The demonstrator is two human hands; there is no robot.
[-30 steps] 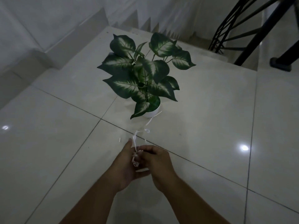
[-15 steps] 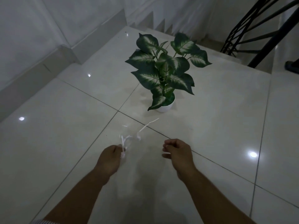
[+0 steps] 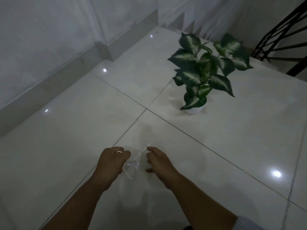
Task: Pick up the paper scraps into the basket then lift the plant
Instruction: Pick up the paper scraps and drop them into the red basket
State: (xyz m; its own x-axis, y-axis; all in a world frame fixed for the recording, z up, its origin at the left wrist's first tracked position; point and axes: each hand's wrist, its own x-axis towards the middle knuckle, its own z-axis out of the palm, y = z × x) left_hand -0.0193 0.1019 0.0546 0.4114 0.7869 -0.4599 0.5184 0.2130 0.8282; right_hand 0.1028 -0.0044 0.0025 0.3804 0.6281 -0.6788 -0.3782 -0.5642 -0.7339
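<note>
Thin white paper scraps (image 3: 132,165) hang blurred between my two hands, low over the floor. My left hand (image 3: 112,161) is closed, with a white bit pinched at its fingertips and a strip trailing below it. My right hand (image 3: 157,161) pinches the upper end of one strip, its other fingers loosely curled. The plant (image 3: 207,67), with green and white leaves in a small white pot (image 3: 193,110), stands on the floor further away to the right. No basket is in view.
Glossy pale floor tiles (image 3: 66,138) spread all around. A white wall with a skirting ledge (image 3: 58,75) runs along the left. Stair steps rise at the back, and a black metal railing (image 3: 282,35) stands at the top right.
The view has swung left, so the plant now sits further right. My hands have come closer together and nearer to me, and the scraps have lifted off the floor with them.
</note>
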